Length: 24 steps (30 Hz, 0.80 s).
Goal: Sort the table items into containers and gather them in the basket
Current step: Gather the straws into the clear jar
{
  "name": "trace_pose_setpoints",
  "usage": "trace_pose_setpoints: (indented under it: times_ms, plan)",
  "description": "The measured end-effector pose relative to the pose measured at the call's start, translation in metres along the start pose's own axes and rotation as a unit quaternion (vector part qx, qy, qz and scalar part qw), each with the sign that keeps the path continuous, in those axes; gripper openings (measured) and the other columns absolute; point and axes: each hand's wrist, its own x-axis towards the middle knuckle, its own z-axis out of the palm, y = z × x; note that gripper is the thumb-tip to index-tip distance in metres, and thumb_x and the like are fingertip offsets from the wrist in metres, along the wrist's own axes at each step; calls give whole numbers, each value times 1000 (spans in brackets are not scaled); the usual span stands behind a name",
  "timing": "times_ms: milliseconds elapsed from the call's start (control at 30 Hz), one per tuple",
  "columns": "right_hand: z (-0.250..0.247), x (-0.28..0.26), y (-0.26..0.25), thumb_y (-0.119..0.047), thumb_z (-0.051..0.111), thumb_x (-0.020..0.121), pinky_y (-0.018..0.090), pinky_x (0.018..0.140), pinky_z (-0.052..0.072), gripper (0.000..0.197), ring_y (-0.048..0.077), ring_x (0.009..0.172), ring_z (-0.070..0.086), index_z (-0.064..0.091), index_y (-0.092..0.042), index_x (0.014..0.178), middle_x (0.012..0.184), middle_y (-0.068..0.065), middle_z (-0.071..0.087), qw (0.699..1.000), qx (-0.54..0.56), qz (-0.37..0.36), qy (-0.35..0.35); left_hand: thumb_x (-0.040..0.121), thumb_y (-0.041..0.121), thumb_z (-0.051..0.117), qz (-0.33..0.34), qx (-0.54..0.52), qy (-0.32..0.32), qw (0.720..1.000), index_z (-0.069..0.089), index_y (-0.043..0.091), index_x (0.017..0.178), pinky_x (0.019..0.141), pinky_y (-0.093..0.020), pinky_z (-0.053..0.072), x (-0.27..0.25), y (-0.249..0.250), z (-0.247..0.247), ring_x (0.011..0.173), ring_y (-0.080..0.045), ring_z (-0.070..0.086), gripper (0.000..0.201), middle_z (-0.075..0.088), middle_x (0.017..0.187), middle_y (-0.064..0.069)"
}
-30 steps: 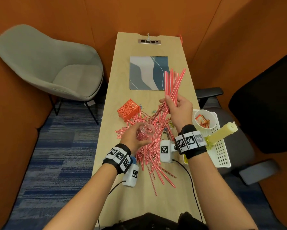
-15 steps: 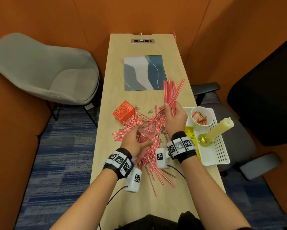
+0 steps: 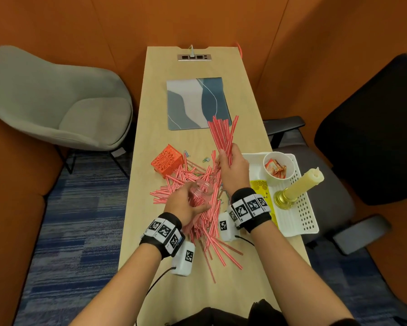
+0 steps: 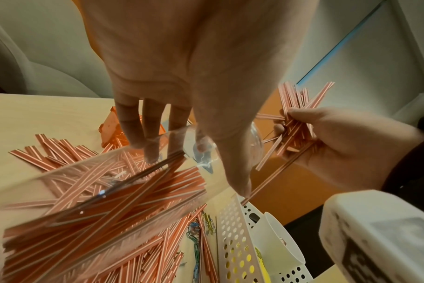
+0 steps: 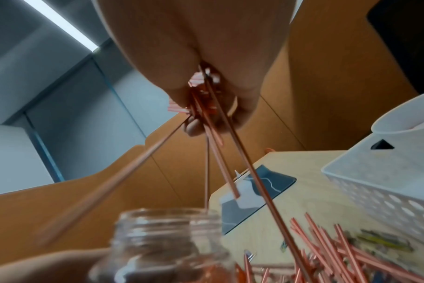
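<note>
My left hand (image 3: 186, 203) grips a clear glass jar (image 3: 201, 191) tilted over a heap of red-and-white striped straws (image 3: 197, 220) on the wooden table (image 3: 141, 208). My right hand (image 3: 233, 164) holds a bundle of straws (image 3: 222, 132) just beyond the jar, their tops fanning up and away. In the left wrist view the jar (image 4: 97, 191) lies under my fingers (image 4: 152, 134), and the right hand (image 4: 327, 145) clutches its bundle (image 4: 295, 107). The right wrist view shows the jar's open mouth (image 5: 167, 220) below the bundle's lower ends (image 5: 220, 159).
A white perforated basket (image 3: 303, 217) at the table's right edge holds a white cup of packets (image 3: 277, 168), a yellow candle on a brass holder (image 3: 298, 187) and a yellow item (image 3: 260, 187). An orange lattice box (image 3: 166, 161), paper clips (image 3: 206, 159) and a patterned mat (image 3: 197, 103) lie beyond the straws.
My right hand has lowered with the straw bundle, coming closer to the jar. The left hand with the jar has stayed over the heap. My head view shifted slightly.
</note>
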Motion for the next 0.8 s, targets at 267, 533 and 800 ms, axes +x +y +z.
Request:
trace_pose_setpoints:
  times_ms: [267,533,800]
  plan:
    - [7,13,10,-42,43,100,37,63,45,19,11,60,49,50,-25,107,71,-11,52,984,119,129,33,76,42,84,-1,32,-28,999,42,21,149,100,-37,49,0,8,5,115,-23,61,87,63,132,-5]
    - [10,3,-17,-42,53,98,18,46,35,34,6,50,33,43,-21,73,56,-11,34,920,323,211,71,79,34,82,16,46,-29,998,43,20,147,88,-29,46,1,13,7,104,-18,59,80,64,119,-2]
    - [20,-16,-20,-37,50,101,22,42,29,36,7,42,29,41,-17,72,50,-9,30,933,302,195,3,71,42,86,29,-20,14,999,42,21,149,98,-30,43,0,17,5,123,-22,58,92,59,139,-3]
